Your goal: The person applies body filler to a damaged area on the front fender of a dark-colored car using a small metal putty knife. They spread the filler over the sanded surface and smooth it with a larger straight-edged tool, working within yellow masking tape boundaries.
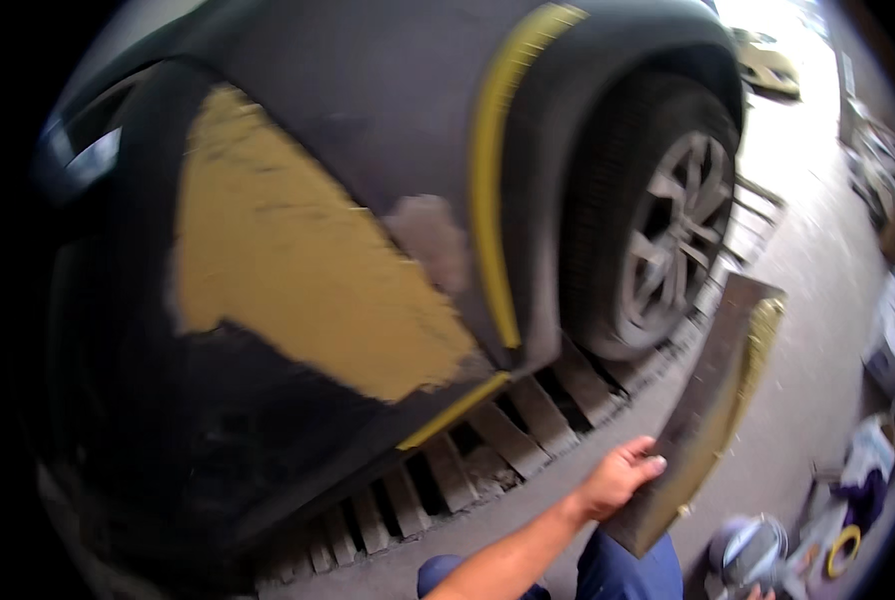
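My left hand (620,480) grips a long, flat grey board (683,400) with yellow-green filler along one edge. The car's dark body panel (338,120) fills the left and middle, carrying a broad mustard filler patch (298,270) with ragged edges. Yellow masking tape (493,180) follows the wheel arch, and another strip runs along the lower sill. At the bottom right, part of my right hand (761,592) is beside a round tin (738,550) and a grey object; its grip is too cut off to make out.
The wheel (673,240) stands near slatted grating (508,435) beside concrete floor (788,380). Assorted items, including a yellow tape roll (843,550), line the right side. A pale car or bumper (768,65) sits at the far back. My blue-clad knees (628,575) show below.
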A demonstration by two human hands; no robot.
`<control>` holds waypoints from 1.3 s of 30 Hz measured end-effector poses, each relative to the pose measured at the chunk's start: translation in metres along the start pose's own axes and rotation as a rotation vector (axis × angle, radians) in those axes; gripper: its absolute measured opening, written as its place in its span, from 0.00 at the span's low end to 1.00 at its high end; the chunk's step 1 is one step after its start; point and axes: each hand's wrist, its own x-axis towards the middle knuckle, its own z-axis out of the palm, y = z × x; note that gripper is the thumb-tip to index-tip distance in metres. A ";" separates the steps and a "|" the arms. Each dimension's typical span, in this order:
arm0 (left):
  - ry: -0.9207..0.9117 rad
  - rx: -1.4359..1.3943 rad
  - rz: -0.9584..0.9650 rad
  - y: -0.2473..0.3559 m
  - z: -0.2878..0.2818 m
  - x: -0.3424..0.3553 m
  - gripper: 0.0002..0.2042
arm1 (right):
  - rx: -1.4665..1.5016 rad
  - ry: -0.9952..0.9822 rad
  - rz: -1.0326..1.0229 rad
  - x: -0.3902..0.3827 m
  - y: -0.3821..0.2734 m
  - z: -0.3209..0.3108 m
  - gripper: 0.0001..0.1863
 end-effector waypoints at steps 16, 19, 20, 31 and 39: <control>-0.021 -0.194 0.461 0.023 0.023 -0.023 0.15 | 0.592 -0.421 -1.440 -0.134 -0.297 -0.013 0.30; 0.033 -0.087 0.482 0.035 0.014 -0.039 0.13 | 0.580 -0.380 -1.600 -0.131 -0.292 0.012 0.34; 0.018 -0.112 0.486 0.043 0.014 -0.045 0.13 | 0.512 -0.394 -1.587 -0.129 -0.284 0.021 0.33; 0.305 0.395 0.401 0.033 -0.070 -0.125 0.15 | 0.621 -0.240 -1.179 -0.065 -0.368 -0.016 0.33; 0.455 0.345 0.240 -0.065 -0.113 -0.126 0.19 | 0.432 -0.053 -1.654 -0.223 -0.542 -0.084 0.40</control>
